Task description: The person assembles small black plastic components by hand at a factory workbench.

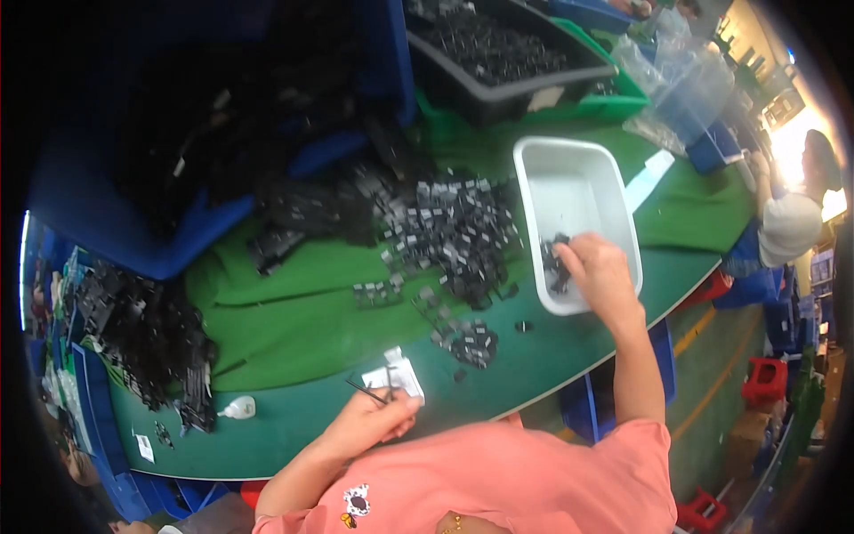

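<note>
1. Hands work well apart over a green desk.
2. Right hand reaches into the near end of a white rectangular tray; fingers curl down onto a small cluster of black parts in the tray's near corner. Whether the fingers are clamped on a part I cannot tell.
3. Left hand sits near the desk's front edge, close to the body, fingers pinched together on a thin dark tool, likely tweezers, whose tip points left and away.
4. Just beyond the left hand's fingertips lies a small white packet, flat on the desk.
5. Between the two hands: a loose pile of small black parts spreads across the desk, touching the tray's left side; a smaller heap lies nearer the front edge.
6. Far side: a blue bin and a dark grey bin, both holding black parts.
7. Left end of desk: a stack of black frames, a small white bottle on its side just beside it.
8. Another person is at the far right.
</note>
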